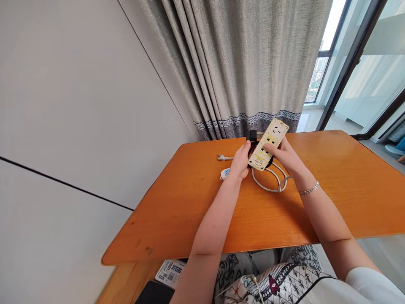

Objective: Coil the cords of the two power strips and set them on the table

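A cream power strip [268, 143] with several sockets is held tilted above the orange table [196, 211]. My right hand [283, 156] grips its right side, thumb on its face. My left hand [241, 160] is closed at its lower left end, over something dark [252, 145] beneath the strip that I cannot make out. A white cable [272, 181] loops on the table below the strip. A small white and blue part [225, 172] lies just left of my left hand, and a white plug [223, 158] lies farther left.
A grey curtain [240, 63] hangs behind the table, with a glass door [363, 71] at the right and a white wall [69, 126] at the left. A silver bangle [309, 189] circles my right wrist. A printed packet [170, 272] lies below the table's near edge.
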`<state>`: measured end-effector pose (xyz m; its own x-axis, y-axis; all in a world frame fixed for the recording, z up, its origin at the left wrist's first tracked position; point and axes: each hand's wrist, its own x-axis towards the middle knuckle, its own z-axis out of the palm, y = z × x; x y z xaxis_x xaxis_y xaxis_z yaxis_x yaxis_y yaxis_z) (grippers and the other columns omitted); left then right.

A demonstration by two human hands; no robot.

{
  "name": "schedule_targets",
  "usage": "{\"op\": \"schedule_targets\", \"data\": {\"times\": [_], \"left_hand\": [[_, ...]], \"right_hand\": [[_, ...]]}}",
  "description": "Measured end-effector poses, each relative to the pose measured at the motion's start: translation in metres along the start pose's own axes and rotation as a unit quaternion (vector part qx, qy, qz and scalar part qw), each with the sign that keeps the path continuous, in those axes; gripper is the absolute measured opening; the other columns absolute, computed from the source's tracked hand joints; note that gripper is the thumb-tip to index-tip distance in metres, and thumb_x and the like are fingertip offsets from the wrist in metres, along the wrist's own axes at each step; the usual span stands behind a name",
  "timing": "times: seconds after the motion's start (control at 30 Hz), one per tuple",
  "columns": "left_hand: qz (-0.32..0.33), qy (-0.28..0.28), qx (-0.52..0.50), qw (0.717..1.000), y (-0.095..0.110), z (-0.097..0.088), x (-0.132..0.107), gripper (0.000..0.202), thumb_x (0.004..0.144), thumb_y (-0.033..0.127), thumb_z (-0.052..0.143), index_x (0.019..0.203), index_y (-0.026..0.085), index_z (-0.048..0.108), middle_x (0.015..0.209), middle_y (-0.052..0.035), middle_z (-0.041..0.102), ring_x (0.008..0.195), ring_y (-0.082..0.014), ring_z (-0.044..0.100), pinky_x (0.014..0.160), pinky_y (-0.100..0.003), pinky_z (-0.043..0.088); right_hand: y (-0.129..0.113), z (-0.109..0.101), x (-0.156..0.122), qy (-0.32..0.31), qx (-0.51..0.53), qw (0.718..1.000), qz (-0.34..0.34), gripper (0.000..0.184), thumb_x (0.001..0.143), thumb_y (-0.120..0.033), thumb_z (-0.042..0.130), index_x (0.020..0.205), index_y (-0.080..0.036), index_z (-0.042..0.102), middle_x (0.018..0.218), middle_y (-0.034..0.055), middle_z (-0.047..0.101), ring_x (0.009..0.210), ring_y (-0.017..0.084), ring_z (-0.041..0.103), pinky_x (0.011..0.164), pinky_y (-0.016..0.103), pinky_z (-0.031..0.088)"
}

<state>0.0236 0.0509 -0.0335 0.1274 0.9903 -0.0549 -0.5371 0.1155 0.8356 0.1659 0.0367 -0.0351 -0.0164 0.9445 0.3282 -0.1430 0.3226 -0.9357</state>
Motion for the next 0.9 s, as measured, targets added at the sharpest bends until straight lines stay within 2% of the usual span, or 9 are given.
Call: {"op": "schedule_targets", "data": {"times": [0.3,0.43,0.53,0.63,0.77,0.83,0.9], "left_hand": [[-0.003,0.030,-0.017,0.999,-0.005,-0.001,0.007,0.037,0.089,0.046,0.065,0.105,0.013,0.072,0.096,-0.0096,0.079,0.095,-0.0235,0.075,0.089,-0.035,0.057],[0.010,-0.020,-0.018,1.000,0.003,-0.001,0.002,0.037,0.097,0.043,0.052,0.111,0.014,0.069,0.101,-0.0097,0.078,0.095,-0.0211,0.074,0.088,-0.032,0.056],[0.023,-0.042,-0.003,0.999,0.011,-0.003,-0.005,0.034,0.099,0.041,0.047,0.113,0.017,0.066,0.106,-0.0079,0.076,0.091,-0.0178,0.073,0.081,-0.029,0.055],[0.038,-0.031,0.009,0.999,0.018,-0.005,-0.010,0.029,0.098,0.040,0.048,0.112,0.019,0.063,0.109,-0.0077,0.072,0.089,-0.0159,0.072,0.079,-0.028,0.055],[0.055,-0.035,0.029,0.997,0.022,-0.006,-0.012,0.026,0.096,0.040,0.052,0.106,0.018,0.062,0.108,-0.0080,0.069,0.086,-0.0145,0.070,0.080,-0.028,0.053],[0.061,-0.036,0.043,0.997,0.022,-0.005,-0.012,0.024,0.093,0.040,0.056,0.103,0.019,0.062,0.106,-0.0070,0.069,0.083,-0.0135,0.070,0.079,-0.028,0.052],[0.066,-0.041,0.056,0.995,0.022,-0.005,-0.011,0.023,0.091,0.039,0.059,0.102,0.019,0.062,0.102,-0.0059,0.069,0.081,-0.0129,0.069,0.078,-0.027,0.051]], "right_hand": [[0.007,0.005,0.006,0.049,0.044,0.998,-0.009,0.066,0.060,-0.056,0.087,0.107,-0.024,0.052,0.115,0.0076,0.073,0.105,0.024,0.069,0.096,0.044,0.058],[0.003,0.005,0.005,0.063,0.064,0.996,-0.007,0.067,0.059,-0.055,0.088,0.106,-0.023,0.053,0.115,0.0072,0.073,0.105,0.023,0.070,0.094,0.042,0.059],[-0.004,-0.008,0.008,0.105,0.060,0.992,-0.024,0.065,0.059,-0.055,0.088,0.105,-0.023,0.054,0.115,0.0073,0.072,0.106,0.024,0.070,0.090,0.041,0.061],[-0.008,-0.039,0.018,0.167,0.041,0.984,-0.053,0.064,0.061,-0.055,0.085,0.108,-0.023,0.055,0.113,0.0076,0.072,0.103,0.026,0.071,0.081,0.040,0.063],[0.000,-0.106,0.037,0.296,0.020,0.950,-0.093,0.061,0.068,-0.048,0.081,0.114,-0.023,0.049,0.119,0.0078,0.069,0.104,0.023,0.071,0.076,0.036,0.063],[0.012,-0.139,0.042,0.369,0.026,0.925,-0.086,0.056,0.074,-0.038,0.077,0.119,-0.023,0.046,0.126,0.0080,0.066,0.105,0.021,0.070,0.077,0.035,0.063],[0.028,-0.168,0.042,0.421,0.022,0.906,-0.042,0.047,0.081,-0.029,0.070,0.121,-0.020,0.046,0.128,0.0100,0.065,0.103,0.019,0.071,0.077,0.035,0.063]]}}
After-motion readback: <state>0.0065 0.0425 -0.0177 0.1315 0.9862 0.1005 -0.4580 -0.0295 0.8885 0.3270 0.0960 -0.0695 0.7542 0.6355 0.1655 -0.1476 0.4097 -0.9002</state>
